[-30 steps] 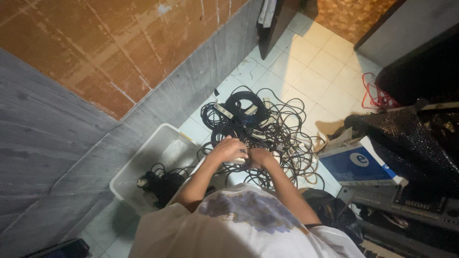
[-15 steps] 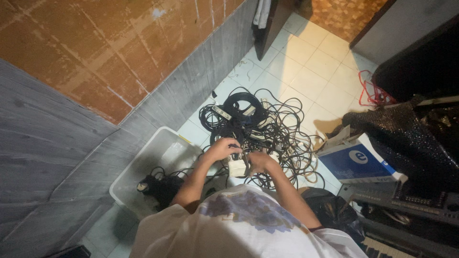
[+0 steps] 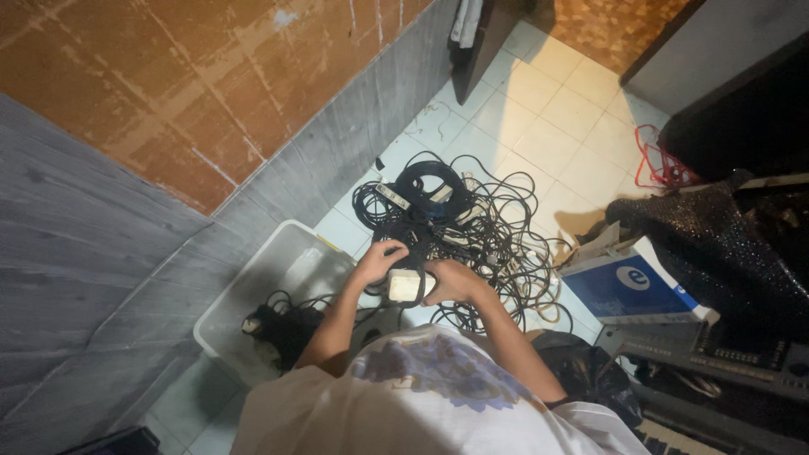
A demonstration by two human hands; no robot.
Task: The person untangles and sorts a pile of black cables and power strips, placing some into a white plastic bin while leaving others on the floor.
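Over the tiled floor [image 3: 581, 109], just above a tangle of black cables [image 3: 472, 227], the person's left hand [image 3: 379, 259] and right hand [image 3: 451, 281] both have their fingers closed around a small white power adapter [image 3: 405, 285] held between them. Sorting looks to be the step in hand. Freeing its lead from the tangle likely comes next, with the white plastic bin [image 3: 278, 278] close by.
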